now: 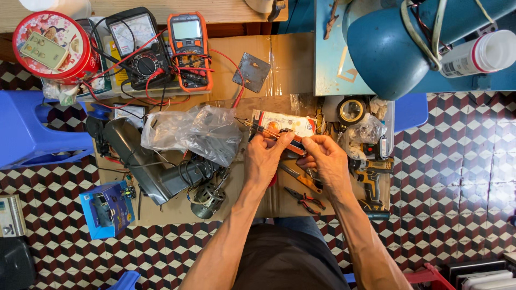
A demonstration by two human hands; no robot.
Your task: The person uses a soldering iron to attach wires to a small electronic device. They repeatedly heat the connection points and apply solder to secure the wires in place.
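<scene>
Head view, looking straight down on a low work surface covered with flat brown cardboard (279, 59), set on a floor of glossy tiles in a red, black and white cube pattern (451, 161). Left of the cardboard stands a smooth blue plastic stool (32, 129). At the cardboard's far edge lie an orange-cased digital multimeter (189, 51) and a black analogue meter with a round dial (137, 45), their red and black leads tangled; beside them, a round red tin (51, 45). Near the cardboard's centre, a crumpled clear plastic bag (188, 131) lies over a dark grey moulded tool housing (137, 158). Red-handled pliers (306, 201) lie at the near edge. The left hand (266, 158) and right hand (325, 161), fingers closed, together hold a slender orange-handled soldering iron (279, 135) above the cardboard's centre, its thin metal tip pointing toward the bag.
</scene>
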